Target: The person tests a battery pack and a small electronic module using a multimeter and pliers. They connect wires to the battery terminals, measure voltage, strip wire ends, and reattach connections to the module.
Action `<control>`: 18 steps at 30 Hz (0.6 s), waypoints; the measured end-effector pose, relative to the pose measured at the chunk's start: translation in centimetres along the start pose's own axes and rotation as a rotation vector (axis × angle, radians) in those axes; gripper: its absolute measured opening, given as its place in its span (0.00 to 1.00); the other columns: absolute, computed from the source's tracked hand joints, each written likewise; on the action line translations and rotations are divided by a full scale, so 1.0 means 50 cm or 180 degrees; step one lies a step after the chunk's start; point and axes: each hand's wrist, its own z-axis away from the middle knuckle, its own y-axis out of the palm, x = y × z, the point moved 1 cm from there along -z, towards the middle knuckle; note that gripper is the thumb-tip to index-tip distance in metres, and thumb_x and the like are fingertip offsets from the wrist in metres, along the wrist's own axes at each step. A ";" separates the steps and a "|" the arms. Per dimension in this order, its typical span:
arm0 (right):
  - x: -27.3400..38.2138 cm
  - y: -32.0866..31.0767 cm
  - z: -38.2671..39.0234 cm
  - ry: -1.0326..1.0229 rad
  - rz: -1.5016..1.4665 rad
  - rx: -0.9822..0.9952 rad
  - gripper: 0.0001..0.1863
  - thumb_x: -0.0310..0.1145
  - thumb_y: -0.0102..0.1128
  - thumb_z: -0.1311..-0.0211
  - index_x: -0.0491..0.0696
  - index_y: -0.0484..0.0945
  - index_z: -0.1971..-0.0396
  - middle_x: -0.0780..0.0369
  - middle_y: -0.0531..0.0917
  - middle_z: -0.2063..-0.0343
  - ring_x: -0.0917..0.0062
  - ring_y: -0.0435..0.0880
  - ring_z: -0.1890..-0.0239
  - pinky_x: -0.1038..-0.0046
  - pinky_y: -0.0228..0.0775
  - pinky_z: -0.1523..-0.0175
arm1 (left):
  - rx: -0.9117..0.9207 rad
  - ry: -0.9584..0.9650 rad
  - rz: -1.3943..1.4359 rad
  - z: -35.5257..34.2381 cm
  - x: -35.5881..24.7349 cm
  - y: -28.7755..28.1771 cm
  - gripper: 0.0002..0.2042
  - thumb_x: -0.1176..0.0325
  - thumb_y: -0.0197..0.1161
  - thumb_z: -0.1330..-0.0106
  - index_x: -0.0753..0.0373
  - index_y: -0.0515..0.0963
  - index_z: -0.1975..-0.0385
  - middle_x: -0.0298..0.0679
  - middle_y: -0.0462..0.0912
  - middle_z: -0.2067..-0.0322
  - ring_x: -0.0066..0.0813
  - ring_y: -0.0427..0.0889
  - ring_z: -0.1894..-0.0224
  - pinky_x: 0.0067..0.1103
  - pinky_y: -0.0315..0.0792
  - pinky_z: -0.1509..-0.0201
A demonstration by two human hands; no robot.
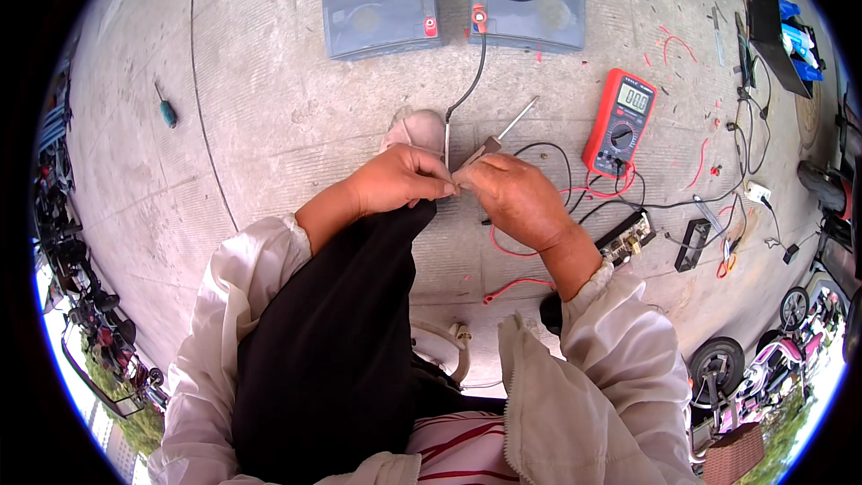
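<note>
Near the left edge of the concrete floor (269,81), a green-handled screwdriver (168,113) is lying alone. At the far edge, grey-cased batteries (382,31) are standing in two groups, with a gap between them. Below the gap, the left hand (400,181) is pinching the pale end of a black cable (484,58) between thumb and forefinger; the cable is running up to a red terminal (479,18) on the right-hand group. The right hand (519,195) is meeting it at the fingertips, its fingers curled in; I cannot tell what it is gripping. A second screwdriver (516,117) is pointing away beyond its fingers. Farther right, a red multimeter (621,123) is lying face up, with a circuit board (630,237) nearer the person. Orange-handled scissors (725,264) are resting toward the floor's right edge.
</note>
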 end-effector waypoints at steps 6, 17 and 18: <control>0.011 0.032 0.023 0.0836 -0.0952 -0.0009 0.05 0.28 0.56 0.45 0.43 0.73 0.75 0.56 0.77 0.77 0.62 0.78 0.71 0.62 0.69 0.66 | -0.0244 0.0779 -0.1196 -0.002 -0.013 0.022 0.05 0.70 0.64 0.42 0.64 0.81 0.70 0.33 0.80 0.77 0.19 0.77 0.72 0.20 0.71 0.67; -0.185 0.081 0.148 0.2718 -0.0435 -0.1629 0.08 0.31 0.58 0.43 0.43 0.75 0.69 0.52 0.79 0.77 0.59 0.81 0.70 0.63 0.73 0.64 | -0.0385 0.0497 -0.0036 0.006 -0.004 0.012 0.08 0.74 0.55 0.32 0.66 0.80 0.58 0.30 0.81 0.69 0.16 0.76 0.66 0.17 0.71 0.58; -0.186 0.076 0.141 0.2581 -0.0160 -0.1752 0.08 0.31 0.59 0.43 0.43 0.75 0.67 0.52 0.80 0.75 0.58 0.82 0.69 0.63 0.73 0.62 | -0.0404 0.0438 0.0001 0.006 -0.017 0.011 0.08 0.74 0.55 0.32 0.66 0.79 0.57 0.30 0.81 0.68 0.16 0.76 0.66 0.17 0.71 0.58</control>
